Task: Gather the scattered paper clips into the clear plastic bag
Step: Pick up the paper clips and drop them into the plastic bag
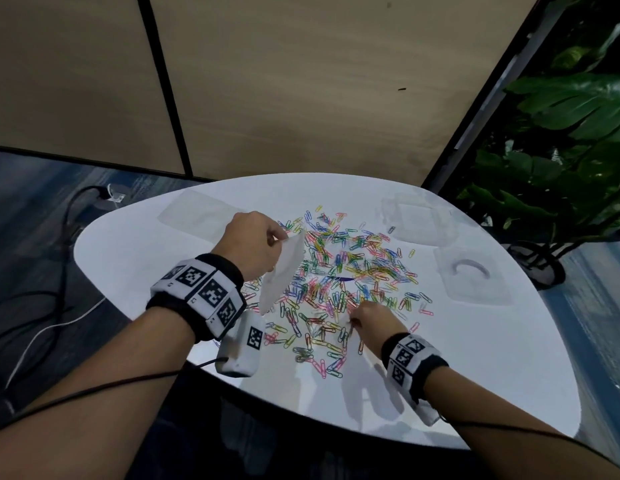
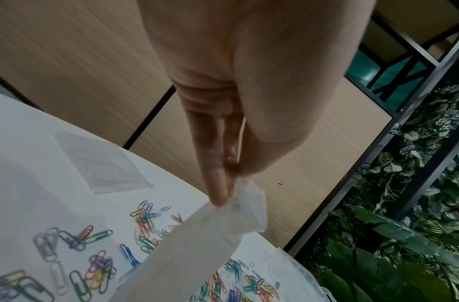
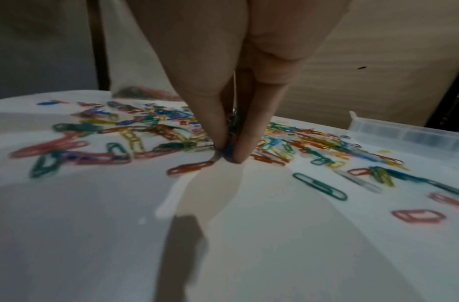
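Counter glossy white, smooth. Paper clips colour-coated, shiny. Bag thin cloudy plastic. Wall panels matt woodgrain.

It looks like an office: wood wall panels, blue carpet, a white table and plants.

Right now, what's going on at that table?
Left hand holds bag up. Right hand pinching clips off table. Most clips loose. Nothing blocking.
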Tool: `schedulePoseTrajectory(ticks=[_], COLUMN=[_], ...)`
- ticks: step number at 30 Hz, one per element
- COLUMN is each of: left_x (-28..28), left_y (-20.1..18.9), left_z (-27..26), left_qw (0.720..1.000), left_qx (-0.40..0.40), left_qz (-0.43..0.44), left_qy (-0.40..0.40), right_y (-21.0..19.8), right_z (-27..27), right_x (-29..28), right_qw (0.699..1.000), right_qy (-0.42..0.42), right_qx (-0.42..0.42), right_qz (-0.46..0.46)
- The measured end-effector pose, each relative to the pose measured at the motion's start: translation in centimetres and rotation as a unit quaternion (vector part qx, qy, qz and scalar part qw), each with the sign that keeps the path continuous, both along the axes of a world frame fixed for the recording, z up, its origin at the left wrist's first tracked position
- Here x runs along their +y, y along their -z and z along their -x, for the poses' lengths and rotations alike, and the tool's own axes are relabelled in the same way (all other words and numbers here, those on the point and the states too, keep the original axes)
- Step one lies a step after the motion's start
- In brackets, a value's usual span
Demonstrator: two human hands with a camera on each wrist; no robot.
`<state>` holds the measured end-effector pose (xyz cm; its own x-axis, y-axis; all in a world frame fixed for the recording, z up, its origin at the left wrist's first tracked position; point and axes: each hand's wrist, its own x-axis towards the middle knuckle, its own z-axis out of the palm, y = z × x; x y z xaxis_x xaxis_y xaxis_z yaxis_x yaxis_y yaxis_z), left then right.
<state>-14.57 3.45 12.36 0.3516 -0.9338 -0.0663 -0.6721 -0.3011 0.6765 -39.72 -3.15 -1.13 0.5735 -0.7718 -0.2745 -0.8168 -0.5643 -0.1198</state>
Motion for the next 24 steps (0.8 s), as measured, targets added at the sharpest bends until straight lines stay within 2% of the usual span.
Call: schedulePoseTrajectory(ticks=[3,5,6,8,10,11,13,15,17,19,24], left_x=[-0.1,-0.2,-0.3,-0.5,-0.8,-0.9,-1.2,-1.4,-1.6,-1.8,-1.9], left_y=[0.1,0.2,0.2,0.2,0.3,0.3,0.4,0.5,0.7,0.8,0.9], left_z=[0.1,0.4,0.6,1.2,1.8,2.1,2.6,3.2,3.8,4.3,5.2], left_qw=[1.0,1.0,1.0,1.0,0.999,0.999,0.999,0.999,0.999,0.999,0.998], left_qx=[0.0,-0.005,-0.007,-0.007,-0.012,-0.014,-0.009,-0.001,0.015,0.027,0.048], left_qz=[-0.003,-0.009,-0.013,-0.021,-0.026,-0.027,-0.027,-0.02,-0.012,-0.005,0.007], left_qy=[0.003,0.008,0.011,0.017,0.023,0.026,0.029,0.032,0.032,0.03,0.049], right_y=[-1.6,-2.8,-3.5,-5.3,-7.4,-8.5,-10.3,-11.2,-11.5,-11.6,-10.3], right_z=[0.7,1.4,1.5,1.2,0.2,-0.4,-1.9,-3.2,-4.4,-5.4,-6.4], right_x=[-1.6,-3.1,-3.7,-4.6,-4.7,-4.5,-3.8,-3.0,-2.4,-1.8,-1.4], right_qw=[0.988,0.961,0.935,0.851,0.754,0.719,0.679,0.659,0.665,0.7,0.828], right_qy=[0.127,0.216,0.261,0.325,0.338,0.324,0.284,0.253,0.24,0.242,0.229], right_qx=[-0.073,-0.142,-0.199,-0.341,-0.466,-0.504,-0.541,-0.553,-0.54,-0.509,-0.406], right_qz=[-0.055,-0.097,-0.134,-0.231,-0.317,-0.351,-0.407,-0.443,-0.456,-0.439,-0.311])
